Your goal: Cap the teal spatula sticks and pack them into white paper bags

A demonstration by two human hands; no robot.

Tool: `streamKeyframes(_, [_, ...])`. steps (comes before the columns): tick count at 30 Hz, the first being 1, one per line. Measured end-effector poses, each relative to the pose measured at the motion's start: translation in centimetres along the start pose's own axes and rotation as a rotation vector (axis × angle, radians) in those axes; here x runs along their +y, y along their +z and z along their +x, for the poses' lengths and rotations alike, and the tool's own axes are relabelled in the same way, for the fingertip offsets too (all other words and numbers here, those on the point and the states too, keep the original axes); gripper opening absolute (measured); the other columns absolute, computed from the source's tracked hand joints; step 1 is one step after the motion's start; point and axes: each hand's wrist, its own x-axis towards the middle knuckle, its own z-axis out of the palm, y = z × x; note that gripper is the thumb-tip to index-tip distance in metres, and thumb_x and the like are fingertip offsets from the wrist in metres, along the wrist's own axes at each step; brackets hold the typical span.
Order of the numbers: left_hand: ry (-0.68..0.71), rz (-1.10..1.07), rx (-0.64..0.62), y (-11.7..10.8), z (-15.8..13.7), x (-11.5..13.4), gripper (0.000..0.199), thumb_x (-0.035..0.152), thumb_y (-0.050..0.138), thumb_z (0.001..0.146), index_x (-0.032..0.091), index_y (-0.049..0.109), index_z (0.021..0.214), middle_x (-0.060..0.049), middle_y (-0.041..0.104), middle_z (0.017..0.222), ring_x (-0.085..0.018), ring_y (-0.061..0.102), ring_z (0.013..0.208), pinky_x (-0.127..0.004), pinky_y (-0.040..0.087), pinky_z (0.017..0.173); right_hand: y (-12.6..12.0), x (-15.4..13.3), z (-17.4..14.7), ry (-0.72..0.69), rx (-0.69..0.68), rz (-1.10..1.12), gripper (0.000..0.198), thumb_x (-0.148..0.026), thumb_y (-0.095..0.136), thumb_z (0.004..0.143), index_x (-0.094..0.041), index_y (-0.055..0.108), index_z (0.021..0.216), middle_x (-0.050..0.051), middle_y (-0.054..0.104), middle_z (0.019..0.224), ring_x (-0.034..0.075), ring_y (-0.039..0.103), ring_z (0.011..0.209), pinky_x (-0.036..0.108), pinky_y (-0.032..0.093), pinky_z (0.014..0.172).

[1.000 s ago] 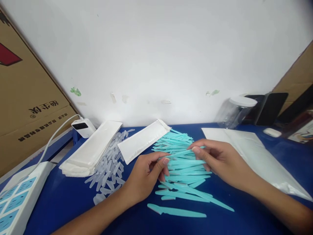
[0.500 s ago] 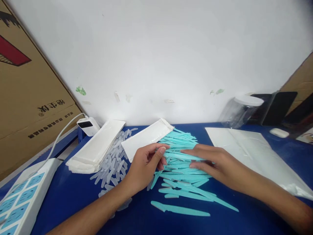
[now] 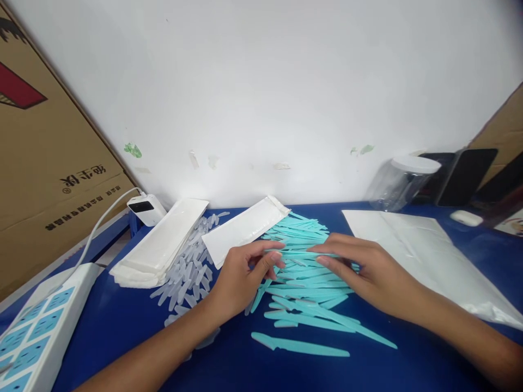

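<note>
A turquoise eyebrow razor (image 3: 296, 253) lies level between my two hands, above a pile of similar razors (image 3: 314, 280). My left hand (image 3: 255, 267) is closed in a pinch at its left end; the fingers hide whether a cap is there. With thumb and fingertips, my right hand (image 3: 353, 264) grips the other end. Left of my left hand, many small translucent caps (image 3: 192, 272) are heaped on the blue table. One loose razor (image 3: 300, 345) lies apart, nearest to me.
White packets (image 3: 159, 245) are stacked at left, and a single packet (image 3: 245, 228) rests by the razors. A larger white bag (image 3: 429, 261) lies at right. Behind stand a clear jar (image 3: 402, 185) and a phone (image 3: 466, 177). A power strip (image 3: 44, 326) borders the left side.
My right hand has brought its thumb and fingers together on the razor and drawn its end level with my left hand. My left hand stays nearly still.
</note>
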Motion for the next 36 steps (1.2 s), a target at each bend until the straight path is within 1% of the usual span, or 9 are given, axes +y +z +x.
streamKeyframes(4, [0.132, 0.266, -0.01, -0.4, -0.1, -0.1, 0.035, 0.051, 0.064, 0.109, 0.024, 0.084, 0.12, -0.006, 0.085, 0.097, -0.023, 0.077, 0.08, -0.034, 0.059, 0.077, -0.1, -0.4, 0.1, 0.037, 0.047, 0.052, 0.031, -0.045, 0.063, 0.11, -0.031, 0.086, 0.125, 0.006, 0.073, 0.089, 0.02, 0.066, 0.075, 0.029, 0.05, 0.055])
streamKeyframes(8, [0.321, 0.525, 0.041, -1.5, 0.4, -0.1, 0.032, 0.049, 0.066, 0.109, 0.026, 0.08, 0.125, -0.009, 0.083, 0.118, -0.031, 0.076, 0.113, -0.043, 0.056, 0.102, -0.2, -0.2, 0.1, 0.055, 0.09, 0.074, 0.031, -0.047, 0.064, 0.108, -0.031, 0.088, 0.119, 0.006, 0.072, 0.087, 0.019, 0.063, 0.073, 0.029, 0.045, 0.052])
streamKeyframes(10, [0.368, 0.683, 0.122, -2.6, 1.2, -0.5, 0.042, 0.052, 0.071, 0.105, 0.024, 0.072, 0.137, -0.012, 0.078, 0.133, -0.035, 0.067, 0.129, -0.051, 0.047, 0.117, -0.4, 0.1, 0.2, 0.075, 0.127, 0.064, 0.031, -0.049, 0.065, 0.108, -0.031, 0.088, 0.117, 0.005, 0.071, 0.087, 0.019, 0.062, 0.073, 0.03, 0.046, 0.054])
streamKeyframes(13, [0.261, 0.858, 0.237, -4.8, 2.7, -1.8, 0.067, 0.059, 0.076, 0.097, 0.02, 0.061, 0.149, -0.018, 0.065, 0.153, -0.042, 0.053, 0.146, -0.062, 0.038, 0.124, -0.9, 0.9, 0.7, 0.143, 0.22, 0.086, 0.035, -0.055, 0.067, 0.105, -0.028, 0.089, 0.111, 0.006, 0.073, 0.087, 0.02, 0.063, 0.073, 0.033, 0.05, 0.06])
streamKeyframes(16, [0.104, 0.923, 0.236, -6.6, 3.9, -3.4, 0.082, 0.069, 0.075, 0.092, 0.016, 0.056, 0.153, -0.022, 0.061, 0.156, -0.046, 0.053, 0.146, -0.064, 0.042, 0.12, -1.7, 1.8, 1.3, 0.261, 0.323, 0.12, 0.047, -0.066, 0.071, 0.098, -0.023, 0.088, 0.103, 0.007, 0.074, 0.085, 0.018, 0.059, 0.061, 0.033, 0.048, 0.053])
streamKeyframes(19, [0.071, 0.965, 0.202, -7.3, 4.4, -4.4, 0.096, 0.07, 0.08, 0.086, 0.014, 0.05, 0.159, -0.025, 0.058, 0.159, -0.049, 0.05, 0.15, -0.066, 0.039, 0.123, -2.4, 2.7, 1.8, 0.366, 0.356, 0.109, 0.059, -0.075, 0.072, 0.092, -0.019, 0.087, 0.101, 0.003, 0.068, 0.069, 0.015, 0.05, 0.048, 0.032, 0.044, 0.047])
streamKeyframes(22, [0.037, 0.935, 0.183, -7.2, 4.6, -4.7, 0.098, 0.065, 0.082, 0.084, 0.014, 0.047, 0.16, -0.026, 0.057, 0.16, -0.049, 0.053, 0.148, -0.066, 0.042, 0.121, -2.7, 3.3, 2.0, 0.41, 0.358, 0.089, 0.066, -0.08, 0.072, 0.088, -0.017, 0.087, 0.1, 0.0, 0.059, 0.055, 0.016, 0.049, 0.046, 0.032, 0.044, 0.048])
streamKeyframes(28, [0.139, 0.887, 0.286, -6.7, 4.4, -3.3, 0.091, 0.035, 0.079, 0.082, 0.018, 0.041, 0.163, -0.02, 0.058, 0.157, -0.044, 0.058, 0.143, -0.059, 0.049, 0.117, -2.8, 3.5, 2.1, 0.451, 0.378, 0.083, 0.068, -0.083, 0.071, 0.086, -0.018, 0.085, 0.098, -0.001, 0.056, 0.051, 0.017, 0.051, 0.049, 0.033, 0.045, 0.053])
streamKeyframes(36, [0.346, 0.791, 0.27, -5.6, 3.0, -1.4, 0.086, 0.024, 0.079, 0.08, 0.024, 0.043, 0.158, -0.012, 0.057, 0.143, -0.035, 0.059, 0.134, -0.05, 0.05, 0.113, -3.9, 2.0, 1.7, 0.31, 0.425, 0.212, 0.046, -0.068, 0.072, 0.096, -0.024, 0.079, 0.087, -0.002, 0.056, 0.057, 0.016, 0.052, 0.051, 0.035, 0.047, 0.061])
